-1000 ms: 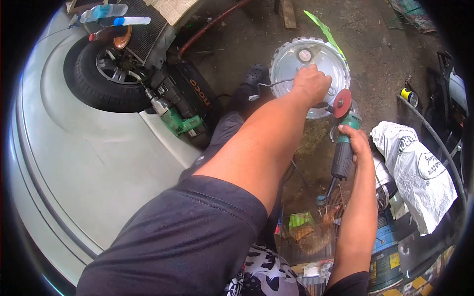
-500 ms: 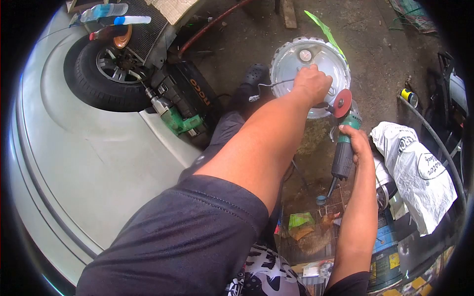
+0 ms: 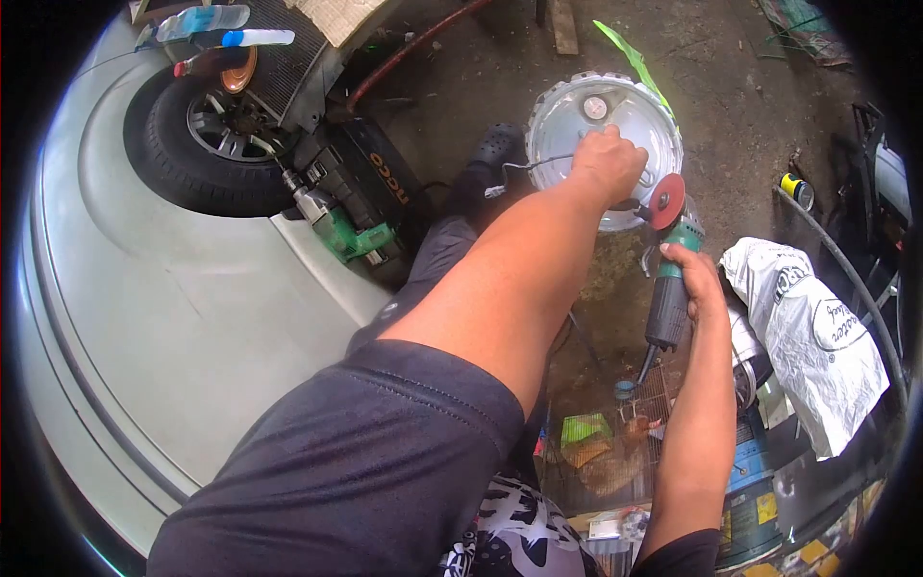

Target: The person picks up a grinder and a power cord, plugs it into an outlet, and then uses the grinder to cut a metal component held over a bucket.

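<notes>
My left hand (image 3: 611, 168) is closed in a fist above a round silvery metal lid or drum top (image 3: 562, 125) with a crimped rim. A thin grey bent rod or cord (image 3: 543, 163) runs out from the fist's left side, and a dark piece shows just below it. What the fingers hold is hidden. In my right hand (image 3: 700, 284) is a green and black angle grinder (image 3: 668, 308), gripped around its body with the disc end up. Its red disc (image 3: 665, 202) faces me beside the lid's lower right edge, close to my left hand.
On the left stand a pale car body (image 3: 183, 327) and a wheel (image 3: 207, 135). A green drill (image 3: 346, 226) lies by a black case (image 3: 370, 173). A white printed sack (image 3: 808, 337), a grey hose (image 3: 846, 264) and a yellow-black can (image 3: 797, 191) are at right. A wire grid (image 3: 567, 481) lies below.
</notes>
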Available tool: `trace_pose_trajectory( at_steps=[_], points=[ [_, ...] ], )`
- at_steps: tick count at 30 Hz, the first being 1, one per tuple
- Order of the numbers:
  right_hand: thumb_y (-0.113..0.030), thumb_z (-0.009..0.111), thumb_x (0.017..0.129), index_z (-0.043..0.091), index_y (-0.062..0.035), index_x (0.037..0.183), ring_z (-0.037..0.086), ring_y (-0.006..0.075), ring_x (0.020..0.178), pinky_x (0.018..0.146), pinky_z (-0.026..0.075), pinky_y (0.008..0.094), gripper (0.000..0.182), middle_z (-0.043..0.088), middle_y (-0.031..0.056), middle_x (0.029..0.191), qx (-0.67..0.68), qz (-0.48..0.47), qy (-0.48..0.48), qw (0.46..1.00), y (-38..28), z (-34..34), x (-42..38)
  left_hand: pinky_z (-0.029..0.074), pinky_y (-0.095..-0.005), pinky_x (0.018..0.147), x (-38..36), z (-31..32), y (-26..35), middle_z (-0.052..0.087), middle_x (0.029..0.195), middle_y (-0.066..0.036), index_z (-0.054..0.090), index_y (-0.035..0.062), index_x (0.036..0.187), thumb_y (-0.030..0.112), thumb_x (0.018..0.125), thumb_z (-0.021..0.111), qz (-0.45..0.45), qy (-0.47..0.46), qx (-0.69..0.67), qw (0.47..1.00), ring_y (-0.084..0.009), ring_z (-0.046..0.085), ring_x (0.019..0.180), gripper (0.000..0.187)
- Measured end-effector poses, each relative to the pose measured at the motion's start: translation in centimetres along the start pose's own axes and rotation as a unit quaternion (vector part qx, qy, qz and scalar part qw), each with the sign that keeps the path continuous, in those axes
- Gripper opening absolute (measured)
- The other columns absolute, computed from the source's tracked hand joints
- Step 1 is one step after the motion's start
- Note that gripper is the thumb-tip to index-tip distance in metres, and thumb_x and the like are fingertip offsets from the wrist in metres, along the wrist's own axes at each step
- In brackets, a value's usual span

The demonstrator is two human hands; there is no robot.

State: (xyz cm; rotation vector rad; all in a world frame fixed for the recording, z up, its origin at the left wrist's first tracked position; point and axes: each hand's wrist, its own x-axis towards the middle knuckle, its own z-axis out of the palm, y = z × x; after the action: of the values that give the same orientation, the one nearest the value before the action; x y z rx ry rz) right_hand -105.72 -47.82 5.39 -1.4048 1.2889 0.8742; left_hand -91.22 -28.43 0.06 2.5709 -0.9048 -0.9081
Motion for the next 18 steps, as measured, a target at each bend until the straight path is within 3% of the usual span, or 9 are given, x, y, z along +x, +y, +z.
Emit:
trace_pose_trajectory(
  at_steps=[18],
  points=[
    [-0.031,0.081,0.08,0.07,0.0009,0.101,0.066,0.0206,0.061,0.057,0.052,0.0368,0.041,0.07,0.0099,0.081,-0.013,0.004,-0.002,1.0,-0.16,0.02,0.11,0.059,-0.0451,0.091,-0.05,-0.26,-0.07,0.078,0.11,-0.01,0.076,0.0157,0.116,0.016,0.09,0.066,0.005,-0.007,0.005,1.0,-0.0318,0.068,0.116,0.028]
  ],
)
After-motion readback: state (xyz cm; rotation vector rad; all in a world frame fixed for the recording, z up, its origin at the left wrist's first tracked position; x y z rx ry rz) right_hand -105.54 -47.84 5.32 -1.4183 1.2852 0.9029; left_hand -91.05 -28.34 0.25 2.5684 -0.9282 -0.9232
